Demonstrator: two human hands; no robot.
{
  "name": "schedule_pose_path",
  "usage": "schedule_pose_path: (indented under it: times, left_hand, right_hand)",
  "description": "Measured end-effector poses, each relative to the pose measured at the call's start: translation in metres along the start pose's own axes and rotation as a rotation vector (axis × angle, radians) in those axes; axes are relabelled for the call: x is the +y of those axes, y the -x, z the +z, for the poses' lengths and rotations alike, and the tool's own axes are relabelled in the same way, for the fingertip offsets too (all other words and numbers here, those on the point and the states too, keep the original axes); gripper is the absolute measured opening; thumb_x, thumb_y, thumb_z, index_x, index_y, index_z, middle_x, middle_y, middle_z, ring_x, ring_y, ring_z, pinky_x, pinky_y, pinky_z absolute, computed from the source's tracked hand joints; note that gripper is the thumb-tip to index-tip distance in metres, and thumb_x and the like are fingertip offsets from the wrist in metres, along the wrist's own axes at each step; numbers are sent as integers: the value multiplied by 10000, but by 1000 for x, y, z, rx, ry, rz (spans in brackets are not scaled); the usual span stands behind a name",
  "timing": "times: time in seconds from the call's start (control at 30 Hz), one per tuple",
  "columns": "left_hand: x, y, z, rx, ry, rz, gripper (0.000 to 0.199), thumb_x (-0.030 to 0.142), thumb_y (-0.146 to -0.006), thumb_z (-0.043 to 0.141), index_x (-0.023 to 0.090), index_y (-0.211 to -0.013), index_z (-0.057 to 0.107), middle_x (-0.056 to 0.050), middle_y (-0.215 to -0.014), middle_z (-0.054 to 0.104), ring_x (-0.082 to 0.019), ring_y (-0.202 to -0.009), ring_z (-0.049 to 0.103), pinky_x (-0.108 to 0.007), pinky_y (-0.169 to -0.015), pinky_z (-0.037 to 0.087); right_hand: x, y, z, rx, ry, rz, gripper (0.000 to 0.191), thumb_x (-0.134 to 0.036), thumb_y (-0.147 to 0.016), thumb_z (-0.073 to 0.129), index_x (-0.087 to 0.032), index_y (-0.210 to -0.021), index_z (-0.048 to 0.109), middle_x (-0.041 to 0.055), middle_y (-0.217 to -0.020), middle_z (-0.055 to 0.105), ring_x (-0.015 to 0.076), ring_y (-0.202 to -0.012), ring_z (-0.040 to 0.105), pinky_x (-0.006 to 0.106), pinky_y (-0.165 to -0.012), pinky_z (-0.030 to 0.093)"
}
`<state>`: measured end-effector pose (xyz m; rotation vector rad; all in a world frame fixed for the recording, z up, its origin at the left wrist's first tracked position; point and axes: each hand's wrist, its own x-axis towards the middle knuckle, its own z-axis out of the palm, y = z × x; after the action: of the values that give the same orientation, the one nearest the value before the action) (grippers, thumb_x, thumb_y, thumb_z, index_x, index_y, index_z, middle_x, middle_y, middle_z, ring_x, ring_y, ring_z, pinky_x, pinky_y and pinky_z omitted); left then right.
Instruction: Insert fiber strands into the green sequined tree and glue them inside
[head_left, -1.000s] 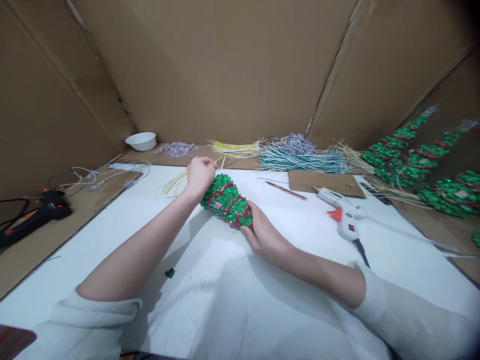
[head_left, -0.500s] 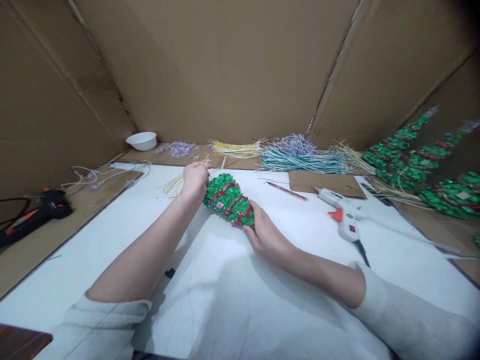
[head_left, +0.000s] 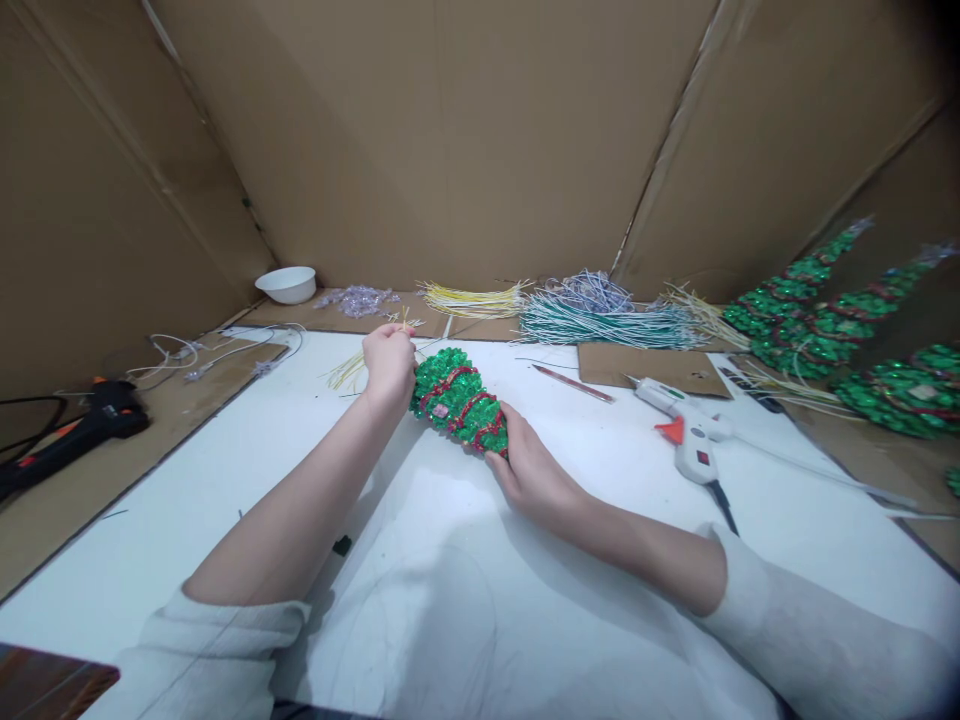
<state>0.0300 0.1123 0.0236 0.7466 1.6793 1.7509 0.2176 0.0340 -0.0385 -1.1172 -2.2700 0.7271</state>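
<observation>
R hand [head_left: 536, 465]: our fingers wrapped on near R end of green tree [head_left: 459, 400] w/ red trim. Tree slants betw. our hands, mid-counter [head_left: 390, 610]. L hand [head_left: 390, 362] by tree's far L end, fingers curled; can't tell if pinching thin yellow strand [head_left: 405, 317]. White glue gun [head_left: 695, 440] on our R, pencil [head_left: 574, 383] nearby. Yellow wires [head_left: 474, 298] + green-white wires [head_left: 611, 322] at back. White bowl [head_left: 287, 286] back L. Blk glue gun [head_left: 101, 428] far L. More trees [head_left: 862, 320] far R.
</observation>
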Motion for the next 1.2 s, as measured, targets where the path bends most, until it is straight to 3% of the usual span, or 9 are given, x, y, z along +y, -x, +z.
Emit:
schedule_pose_path:
  times: [0.3, 0.5, 0.77, 0.97, 1.1, 1.2]
  left_hand:
    - [4, -4, 1, -97, -1, -30, 96, 86, -593, 486, 160, -646, 518, 57, -432, 376, -74, -378, 293, -207, -402, 193]
    - [9, -1, -7, -254, 64, -67, 72, 112, -651, 517, 136, -718, 530, 85, -417, 315, -53, -355, 237, -182, -379, 163]
    - [-1, 1, -17, -402, 93, -75, 142, 64, -677, 462, 137, -754, 558, 36, -532, 447, -52, -437, 400, -136, -425, 293]
    - [-2, 3, -18, -424, 49, -173, 100, 195, -807, 443, 231, -832, 533, 43, -521, 465, -82, -387, 392, -154, -375, 260]
    - [-6, 3, -16, -398, 60, -255, 131, 142, -769, 447, 197, -834, 546, 69, -470, 343, -67, -360, 317, -153, -362, 226]
    - [-6, 6, -16, -414, 65, -324, 91, 103, -705, 478, 158, -735, 543, 67, -465, 324, -64, -365, 330, -167, -367, 253]
  right_hand:
    - [4, -4, -9, -39, -45, -2, 581, -214, -861, 411, -78, -1379, 184, 222, -1314, 397, 274, -1224, 372, 457, -984, 357]
    - [7, -10, -26, -102, -84, 29, 557, -246, -849, 461, -135, -1357, 263, 163, -1238, 494, 262, -1135, 464, 414, -929, 388]
    - [16, -19, -43, -81, -63, 79, 550, -256, -776, 573, -168, -1299, 425, 111, -1120, 518, 227, -1051, 523, 381, -922, 397]
    - [20, -23, -46, -70, -60, 103, 471, -238, -757, 596, -140, -1208, 504, 127, -1148, 527, 237, -1080, 517, 413, -953, 388]
    - [13, -22, -49, -154, -130, 140, 525, -299, -775, 583, -142, -1256, 442, 143, -1221, 498, 253, -1142, 483, 422, -953, 396]
    - [6, -22, -50, -170, -201, 156, 462, -314, -822, 522, -131, -1239, 444, 141, -1191, 530, 249, -1109, 502, 413, -913, 424]
